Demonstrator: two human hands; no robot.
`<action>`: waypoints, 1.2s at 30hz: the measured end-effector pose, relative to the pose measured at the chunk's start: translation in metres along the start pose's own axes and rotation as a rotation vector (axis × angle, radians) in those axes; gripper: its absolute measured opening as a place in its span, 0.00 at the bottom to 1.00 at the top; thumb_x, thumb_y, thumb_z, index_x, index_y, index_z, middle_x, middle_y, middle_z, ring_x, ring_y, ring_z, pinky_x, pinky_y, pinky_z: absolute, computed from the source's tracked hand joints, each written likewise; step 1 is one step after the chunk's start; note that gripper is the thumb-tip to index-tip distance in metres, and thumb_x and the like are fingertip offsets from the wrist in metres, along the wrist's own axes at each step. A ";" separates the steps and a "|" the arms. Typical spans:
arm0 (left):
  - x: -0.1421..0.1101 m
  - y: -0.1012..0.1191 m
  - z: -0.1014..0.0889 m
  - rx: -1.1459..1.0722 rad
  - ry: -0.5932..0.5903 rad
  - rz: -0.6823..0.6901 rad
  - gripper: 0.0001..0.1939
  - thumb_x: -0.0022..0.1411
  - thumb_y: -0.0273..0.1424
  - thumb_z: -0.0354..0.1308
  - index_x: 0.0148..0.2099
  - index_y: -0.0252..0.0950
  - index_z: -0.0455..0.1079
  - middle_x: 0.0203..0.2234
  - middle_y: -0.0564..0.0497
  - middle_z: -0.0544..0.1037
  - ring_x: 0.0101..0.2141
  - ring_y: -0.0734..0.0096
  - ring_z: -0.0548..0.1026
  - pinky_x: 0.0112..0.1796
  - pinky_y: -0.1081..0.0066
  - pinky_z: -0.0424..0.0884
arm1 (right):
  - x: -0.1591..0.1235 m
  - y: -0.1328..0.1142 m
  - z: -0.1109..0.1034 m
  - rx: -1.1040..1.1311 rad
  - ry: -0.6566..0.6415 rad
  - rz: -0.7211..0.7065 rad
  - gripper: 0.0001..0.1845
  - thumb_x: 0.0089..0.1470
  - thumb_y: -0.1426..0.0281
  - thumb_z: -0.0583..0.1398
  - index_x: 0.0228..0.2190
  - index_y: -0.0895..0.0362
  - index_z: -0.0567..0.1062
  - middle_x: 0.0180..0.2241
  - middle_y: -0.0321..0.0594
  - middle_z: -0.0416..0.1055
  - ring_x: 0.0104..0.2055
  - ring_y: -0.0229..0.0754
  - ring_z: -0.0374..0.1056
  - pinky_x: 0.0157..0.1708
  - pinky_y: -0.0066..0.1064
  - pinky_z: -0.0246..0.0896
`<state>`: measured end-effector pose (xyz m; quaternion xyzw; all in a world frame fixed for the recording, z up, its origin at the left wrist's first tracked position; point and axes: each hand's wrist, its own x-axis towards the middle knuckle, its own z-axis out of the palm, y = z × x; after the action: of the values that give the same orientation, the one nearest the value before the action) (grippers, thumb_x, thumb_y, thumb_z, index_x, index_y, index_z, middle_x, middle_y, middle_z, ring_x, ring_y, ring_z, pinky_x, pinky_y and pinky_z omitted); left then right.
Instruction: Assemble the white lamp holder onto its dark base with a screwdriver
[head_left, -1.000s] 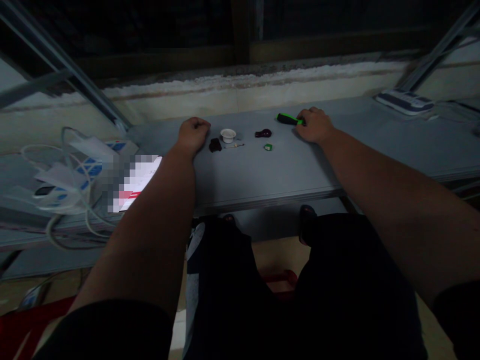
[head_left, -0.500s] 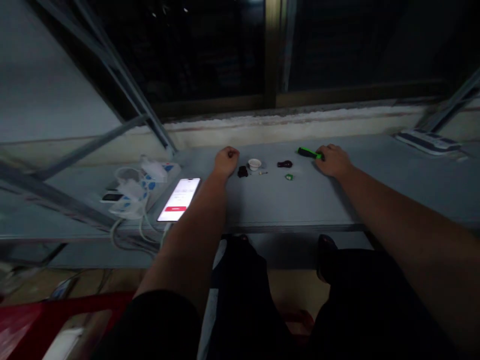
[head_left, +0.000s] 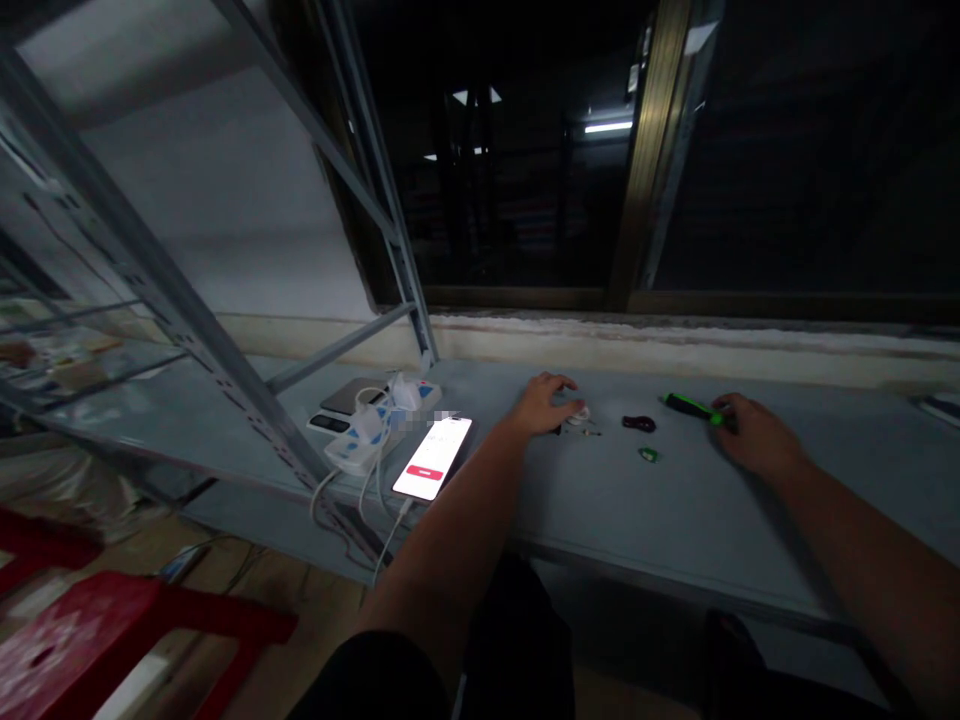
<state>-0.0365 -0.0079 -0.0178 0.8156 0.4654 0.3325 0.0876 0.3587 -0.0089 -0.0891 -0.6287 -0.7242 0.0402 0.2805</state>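
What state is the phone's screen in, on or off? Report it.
On: the phone shows a bright white display with a red bar near its lower end.

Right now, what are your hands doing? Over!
Left hand open, partly hiding small round white cup. Right hand at slim black-and-green tool, grip unclear. Small green piece between hands, untouched.

White cup (head_left: 581, 413): partly hidden by left hand (head_left: 546, 403)
Black piece (head_left: 556, 430): mostly covered beneath left hand
Thin part (head_left: 592, 433): beside left hand, too small to identify
Screwdriver (head_left: 690, 408): one end obscured at right hand (head_left: 757, 435)
Device (head_left: 941, 408): beyond right hand, cut off by edge
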 end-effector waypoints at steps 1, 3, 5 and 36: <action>-0.002 -0.002 -0.003 -0.002 -0.034 0.011 0.23 0.59 0.44 0.68 0.53 0.38 0.77 0.50 0.40 0.78 0.52 0.53 0.75 0.57 0.56 0.69 | 0.000 0.001 0.001 0.005 0.012 0.008 0.25 0.51 0.60 0.57 0.52 0.43 0.71 0.45 0.59 0.74 0.50 0.71 0.73 0.50 0.59 0.65; -0.005 -0.004 -0.008 -0.008 -0.107 0.045 0.28 0.54 0.44 0.71 0.55 0.39 0.76 0.51 0.40 0.78 0.53 0.52 0.75 0.57 0.56 0.70 | 0.000 0.002 0.002 0.016 0.025 0.018 0.23 0.50 0.60 0.58 0.49 0.46 0.72 0.41 0.56 0.74 0.46 0.67 0.75 0.49 0.56 0.69; -0.006 -0.004 -0.012 -0.017 -0.169 0.071 0.29 0.50 0.43 0.74 0.54 0.39 0.76 0.50 0.41 0.79 0.52 0.52 0.76 0.55 0.57 0.71 | -0.001 0.001 0.001 0.024 0.029 0.014 0.22 0.49 0.60 0.59 0.47 0.48 0.73 0.39 0.54 0.75 0.45 0.65 0.75 0.48 0.55 0.71; 0.001 0.042 -0.030 -0.085 -0.176 0.098 0.22 0.54 0.28 0.65 0.51 0.45 0.68 0.47 0.49 0.80 0.48 0.59 0.78 0.49 0.58 0.73 | 0.004 -0.096 -0.017 0.160 -0.197 -0.403 0.12 0.66 0.65 0.57 0.48 0.54 0.74 0.46 0.47 0.74 0.50 0.50 0.70 0.53 0.45 0.67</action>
<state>-0.0255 -0.0351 0.0240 0.8590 0.4010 0.2830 0.1461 0.2811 -0.0294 -0.0342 -0.4401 -0.8535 0.1018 0.2597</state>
